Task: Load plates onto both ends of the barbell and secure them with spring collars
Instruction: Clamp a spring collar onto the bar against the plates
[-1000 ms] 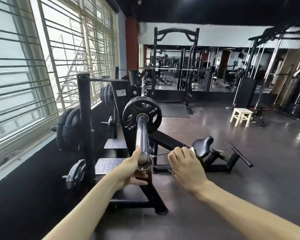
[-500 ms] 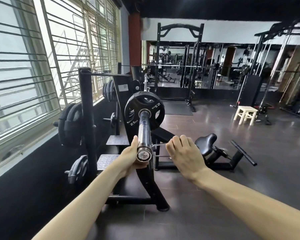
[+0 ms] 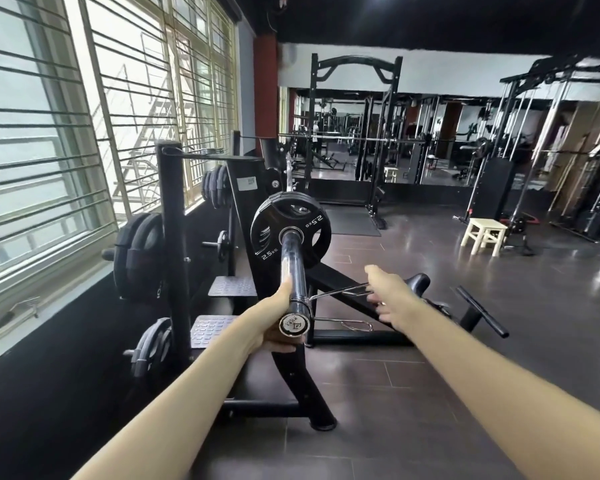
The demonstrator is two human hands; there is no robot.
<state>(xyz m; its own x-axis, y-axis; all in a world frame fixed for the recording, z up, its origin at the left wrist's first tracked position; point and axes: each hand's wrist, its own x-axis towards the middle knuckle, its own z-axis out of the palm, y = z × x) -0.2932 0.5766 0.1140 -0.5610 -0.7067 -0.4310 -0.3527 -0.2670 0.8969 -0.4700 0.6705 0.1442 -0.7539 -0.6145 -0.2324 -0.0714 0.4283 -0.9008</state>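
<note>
Spring collar (image 3: 329,308) sits near the sleeve (image 3: 292,271) tip, plate (image 3: 290,233) farther along the axis; our left hand (image 3: 272,322) grips the sleeve, right hand (image 3: 387,294) fingers loose beside its handles.

Black plate (image 3: 290,233) (white lettering), chrome barbell sleeve (image 3: 292,276), silver spring collar (image 3: 340,306), cream stool (image 3: 485,234)
</note>
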